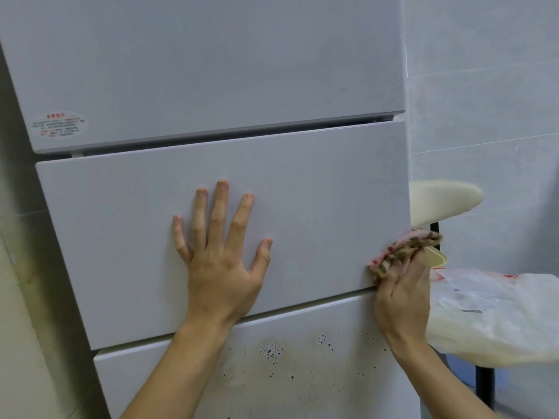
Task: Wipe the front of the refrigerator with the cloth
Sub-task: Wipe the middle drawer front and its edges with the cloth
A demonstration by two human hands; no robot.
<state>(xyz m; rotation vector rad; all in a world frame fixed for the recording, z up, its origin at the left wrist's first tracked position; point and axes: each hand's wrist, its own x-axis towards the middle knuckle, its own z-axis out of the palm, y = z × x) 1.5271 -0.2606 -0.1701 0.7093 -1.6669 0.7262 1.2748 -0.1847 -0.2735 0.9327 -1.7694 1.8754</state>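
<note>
The white refrigerator (302, 192) fills the view, with three door panels stacked one above another. My left hand (220, 255) presses flat on the middle panel with fingers spread. My right hand (399, 294) grips a crumpled pink floral cloth (402, 249) against the right edge of the middle panel, close to its lower corner. Dark specks (272, 355) dot the bottom panel below my hands. A round sticker (60, 124) sits on the top panel at its lower left.
A cream chair (441, 201) with a black frame stands right of the refrigerator, a white plastic bag (496, 309) on its seat. Grey tiled wall (484, 86) runs behind it. A pale wall (21, 267) borders the left side.
</note>
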